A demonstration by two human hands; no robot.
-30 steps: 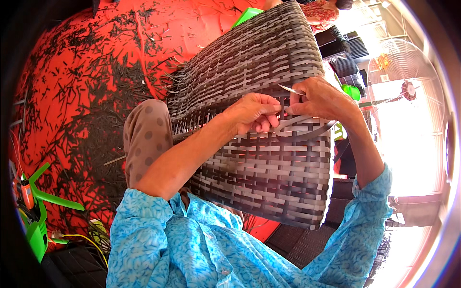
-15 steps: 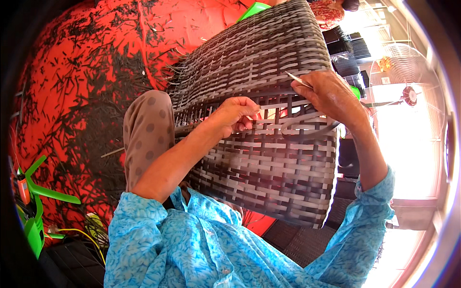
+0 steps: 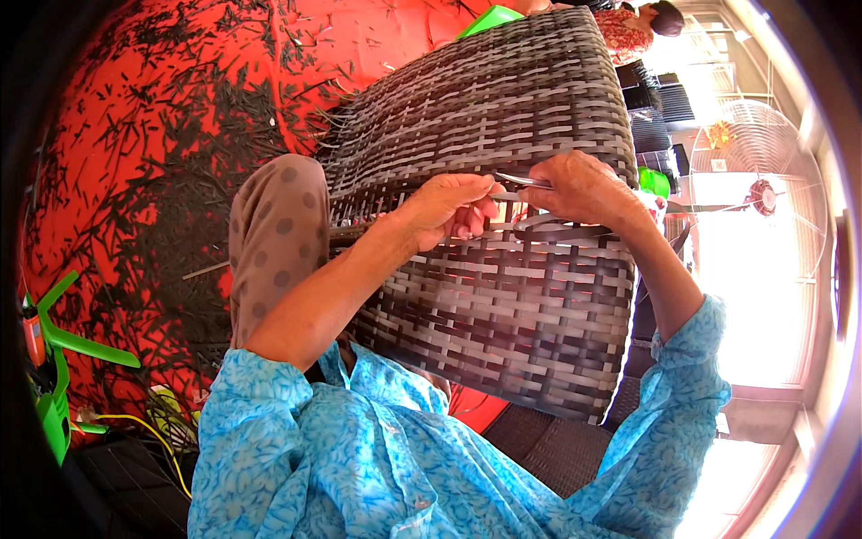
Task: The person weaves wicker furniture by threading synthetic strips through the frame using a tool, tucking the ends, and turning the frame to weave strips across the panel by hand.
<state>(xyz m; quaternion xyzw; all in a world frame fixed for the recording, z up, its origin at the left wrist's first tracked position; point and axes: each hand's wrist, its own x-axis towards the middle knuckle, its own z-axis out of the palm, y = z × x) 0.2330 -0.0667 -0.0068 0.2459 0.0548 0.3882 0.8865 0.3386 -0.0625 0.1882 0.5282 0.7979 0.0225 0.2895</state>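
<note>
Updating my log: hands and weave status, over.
Right hand gripping slim metal tool; left hand pinched near its tip, hold unclear. Woven panel underneath, gaps showing. Dark strip loose below right hand.

At centre, the woven panel (image 3: 530, 323) was chequered grey and dark brown; upper left, the floor (image 3: 337, 36) was red; at bottom, the shirt (image 3: 359, 458) mottled blue; left of centre, the trouser leg (image 3: 280, 234) brown, dark-spotted.

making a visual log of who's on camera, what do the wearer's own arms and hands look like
Both the left hand and right hand are bare, without gloves, and no watch or bracelet shows. The forearms are uncovered. The left sleeve and right sleeve are loose, light blue with a mottled darker-blue print, ending around the elbows.
</note>
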